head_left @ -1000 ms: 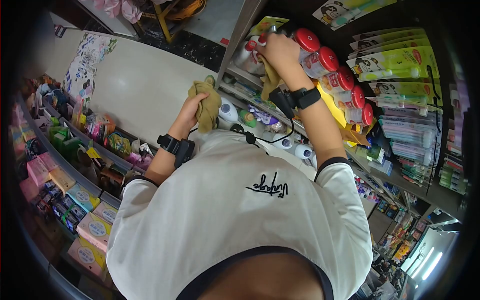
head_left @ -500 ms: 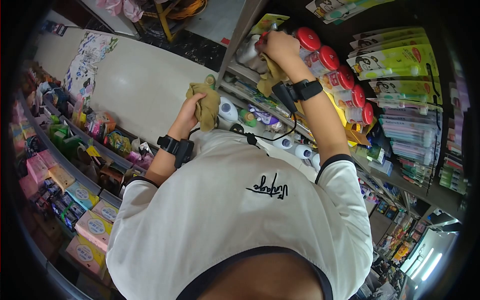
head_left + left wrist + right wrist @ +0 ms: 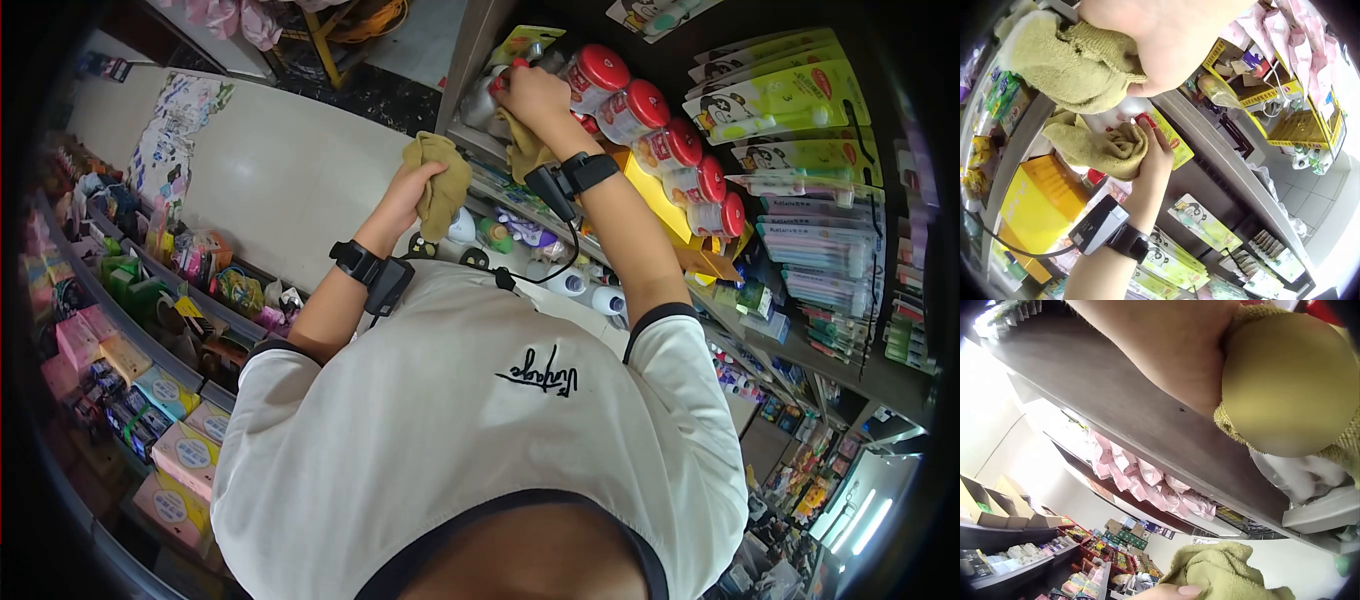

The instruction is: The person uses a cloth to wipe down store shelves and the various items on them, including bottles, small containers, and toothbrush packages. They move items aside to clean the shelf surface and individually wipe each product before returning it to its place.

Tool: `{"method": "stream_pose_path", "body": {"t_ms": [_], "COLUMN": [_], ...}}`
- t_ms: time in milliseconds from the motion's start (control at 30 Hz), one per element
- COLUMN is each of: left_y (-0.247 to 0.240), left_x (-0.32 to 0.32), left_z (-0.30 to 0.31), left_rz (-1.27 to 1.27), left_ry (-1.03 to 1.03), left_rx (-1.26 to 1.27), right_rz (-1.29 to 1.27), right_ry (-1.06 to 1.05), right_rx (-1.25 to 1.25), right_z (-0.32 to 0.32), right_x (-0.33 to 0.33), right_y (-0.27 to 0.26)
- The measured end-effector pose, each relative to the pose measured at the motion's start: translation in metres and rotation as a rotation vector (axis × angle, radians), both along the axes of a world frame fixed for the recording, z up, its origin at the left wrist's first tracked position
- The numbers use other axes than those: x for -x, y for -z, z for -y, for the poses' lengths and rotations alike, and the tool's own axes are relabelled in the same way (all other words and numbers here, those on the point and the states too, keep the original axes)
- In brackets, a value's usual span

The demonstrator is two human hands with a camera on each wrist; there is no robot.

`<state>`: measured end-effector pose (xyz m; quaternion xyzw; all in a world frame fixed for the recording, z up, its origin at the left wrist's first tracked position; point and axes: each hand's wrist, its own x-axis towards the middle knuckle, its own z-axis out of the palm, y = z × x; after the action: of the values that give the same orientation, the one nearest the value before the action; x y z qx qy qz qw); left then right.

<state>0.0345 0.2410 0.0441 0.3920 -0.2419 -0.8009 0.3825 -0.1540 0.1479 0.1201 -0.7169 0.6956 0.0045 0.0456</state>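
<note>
My left hand (image 3: 408, 195) pinches a folded olive-green cloth (image 3: 440, 190) between thumb and fingers, out over the floor before the shelf. A second olive-green cloth (image 3: 1107, 150) hangs in my right hand (image 3: 537, 103), gripped at the shelf's far end. That hand's fingertips are at a red cap (image 3: 1145, 119) on a pale bottle (image 3: 478, 108), mostly hidden behind hand and cloth. Beside the right hand stand clear jars with red lids (image 3: 635, 110) in a row. In the right wrist view, a round blur covers much of the cloth nearest the camera.
A yellow box (image 3: 655, 205) sits in front of the jars. Carded toothbrushes (image 3: 770, 105) hang on the shelf's back panel. White bottles (image 3: 607, 300) stand lower down. To the left runs a rack of packaged goods (image 3: 190, 455); pale floor (image 3: 290, 150) lies between.
My left hand has moved right and slightly up with its cloth. The right hand, still at the red-capped bottles, has shifted a little left in the head view, as have the jars.
</note>
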Motion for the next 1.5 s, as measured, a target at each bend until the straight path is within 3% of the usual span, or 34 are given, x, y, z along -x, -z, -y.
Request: {"method": "stream_pose_path", "body": {"t_ms": [167,233,267,333,367,433,533,600,867,933,967,1033,1067,1100,1167,1300,1500], "left_y": [0.001,-0.006,-0.007,-0.009,-0.008,-0.005,0.001,0.008,0.014,0.008,0.003,-0.018,-0.029,-0.046,-0.079,-0.096,-0.112], "left_x": [0.016,0.026,0.032,0.043,0.045,0.049,0.050,0.048,0.041,0.035,0.031,0.020,0.015,0.012,0.013,0.016,0.017], "left_z": [0.014,0.024,0.030,0.043,0.050,0.060,0.067,0.069,0.062,0.053,0.047,0.034,0.028,0.021,0.010,0.002,-0.011], "left_rz": [0.108,0.322,0.322,0.646,0.647,0.962,1.050,1.070,1.049,0.617,0.616,-0.204,-0.369,-0.365,-0.687,-0.734,-0.535], "left_ry": [0.030,0.083,0.082,-0.022,-0.028,0.134,0.183,0.199,0.193,0.096,0.097,0.038,0.072,0.076,0.194,0.387,0.528], "left_rx": [0.177,0.482,0.485,0.926,0.928,0.847,0.812,0.801,0.834,0.853,0.855,0.107,0.054,0.047,-0.050,-0.035,-0.070], "right_rz": [0.038,0.031,0.025,0.017,0.016,0.011,-0.009,0.053,0.253,0.438,0.438,0.973,1.194,1.198,1.503,1.576,1.423], "right_ry": [-0.038,-0.046,-0.041,-0.040,-0.048,-0.058,-0.043,-0.066,-0.040,-0.040,-0.039,-0.146,-0.122,-0.114,-0.190,-0.247,-0.284], "right_rx": [-0.013,-0.027,-0.040,-0.047,-0.039,-0.029,-0.030,0.133,0.368,0.463,0.465,0.373,0.200,0.199,-0.049,-0.251,-0.075], "right_z": [0.000,0.002,0.002,0.001,-0.002,-0.004,-0.006,-0.011,-0.072,-0.094,-0.099,-0.109,-0.116,-0.118,-0.119,-0.113,-0.115], "right_x": [0.003,0.004,0.004,0.001,0.000,-0.001,0.006,0.012,0.027,0.036,0.042,0.057,0.059,0.059,0.059,0.053,0.047], "right_y": [-0.002,-0.001,-0.002,-0.009,-0.012,-0.022,-0.030,-0.037,-0.099,-0.109,-0.109,-0.104,-0.105,-0.102,-0.094,-0.072,-0.080]}}
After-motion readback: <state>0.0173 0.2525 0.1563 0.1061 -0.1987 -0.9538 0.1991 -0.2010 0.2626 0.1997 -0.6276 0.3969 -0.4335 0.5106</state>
